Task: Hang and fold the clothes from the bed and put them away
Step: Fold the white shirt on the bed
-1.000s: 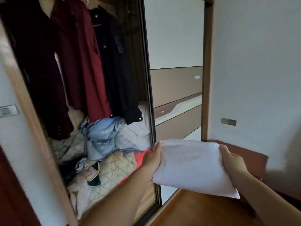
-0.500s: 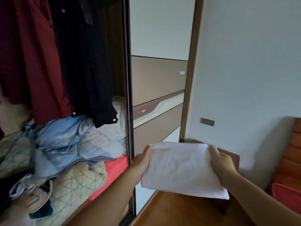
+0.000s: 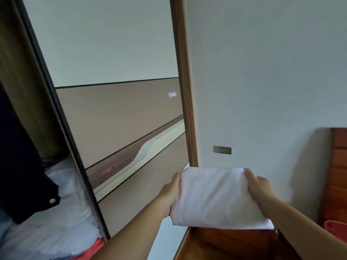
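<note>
A folded white cloth (image 3: 216,199) is held out in front of me at lower centre. My left hand (image 3: 171,194) grips its left edge, thumb on top. My right hand (image 3: 260,190) grips its right edge, fingers curled over the top corner. The cloth hangs in the air in front of the wardrobe's sliding door (image 3: 120,113), above a wooden bedside cabinet (image 3: 234,241). At the far left the wardrobe is open, with a dark hanging garment (image 3: 20,175) and a pale bundle of bedding (image 3: 52,222) under it.
A wooden door frame post (image 3: 185,91) separates the sliding door from the white wall (image 3: 262,81). A wall switch plate (image 3: 222,149) sits low on the wall. A wooden headboard (image 3: 338,175) and a red basket (image 3: 336,229) are at the right edge.
My view has swung right: the red and dark hanging clothes and the pile have slid off to the left. Both hands keep hold of the folded white cloth, now in front of the sliding door.
</note>
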The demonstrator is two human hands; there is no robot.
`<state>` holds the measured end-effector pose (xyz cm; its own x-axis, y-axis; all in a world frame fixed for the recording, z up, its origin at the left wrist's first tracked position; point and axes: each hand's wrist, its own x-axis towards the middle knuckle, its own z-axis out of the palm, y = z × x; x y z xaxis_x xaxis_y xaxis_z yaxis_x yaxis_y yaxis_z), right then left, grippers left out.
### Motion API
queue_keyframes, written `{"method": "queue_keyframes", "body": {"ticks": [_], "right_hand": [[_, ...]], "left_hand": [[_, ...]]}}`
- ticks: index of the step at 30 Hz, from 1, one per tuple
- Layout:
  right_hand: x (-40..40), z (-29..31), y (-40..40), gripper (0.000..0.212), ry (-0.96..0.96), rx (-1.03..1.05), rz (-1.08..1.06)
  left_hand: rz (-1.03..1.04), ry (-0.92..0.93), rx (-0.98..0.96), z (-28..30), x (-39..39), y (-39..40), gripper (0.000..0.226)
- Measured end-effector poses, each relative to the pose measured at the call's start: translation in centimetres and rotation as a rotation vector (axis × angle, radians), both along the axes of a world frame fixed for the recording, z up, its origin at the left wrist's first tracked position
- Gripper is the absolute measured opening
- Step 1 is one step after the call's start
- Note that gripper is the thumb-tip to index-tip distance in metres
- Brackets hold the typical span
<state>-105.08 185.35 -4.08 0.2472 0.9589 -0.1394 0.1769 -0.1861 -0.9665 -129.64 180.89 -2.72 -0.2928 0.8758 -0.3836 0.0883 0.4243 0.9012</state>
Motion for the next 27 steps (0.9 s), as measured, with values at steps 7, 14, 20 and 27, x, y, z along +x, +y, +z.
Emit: {"method": "queue_keyframes", "body": {"ticks": [7, 14, 20, 27], "right_hand": [[1.2, 1.4, 13.8, 0.058, 0.021, 0.014, 0.039], [0.7, 2.2, 26.9, 0.056, 0.001, 0.029, 0.038], [1.1, 4.6, 39.0, 0.058, 0.214, -0.1, 0.153], [3.3, 6.2, 49.4, 0.051, 0.666, -0.081, 0.471]], "left_hand": [[-0.061, -0.054, 0.025, 1.8, 0.7, 12.4, 0.077], [0.002, 0.005, 0.186, 0.8, 0.5, 26.1, 0.056], [-0.007, -0.114, 0.356, 1.9, 0.5, 40.1, 0.037], [0.124, -0.188, 0.387, 4.5, 1.0, 54.5, 0.051]]}}
